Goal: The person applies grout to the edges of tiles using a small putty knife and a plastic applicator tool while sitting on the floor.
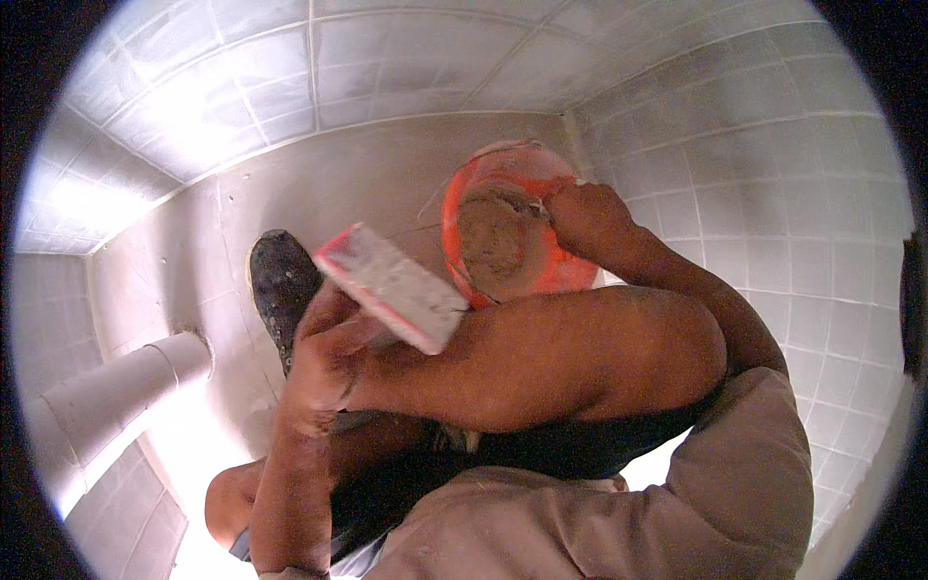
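My left hand (329,343) is closed on a grout float (396,285), a flat rectangular pad with a red edge and a pale, smeared face. It is tilted in front of my bent knee. At the right side of an orange bucket (462,237), my right hand (590,222) is closed, with its fingers at the inside of the rim. Greyish-brown wet grout (498,242) lies in the bucket. A small greyish edge shows beside the right fingertips, but whether it is a tool or grout I cannot make out.
Tiled walls (744,193) with pale smears close in on the right and ahead. A thick white pipe (126,391) runs along the lower left by the floor (367,174). My dark, spattered shoe (280,280) stands left of the float, and my bent leg (580,358) crosses below the bucket.
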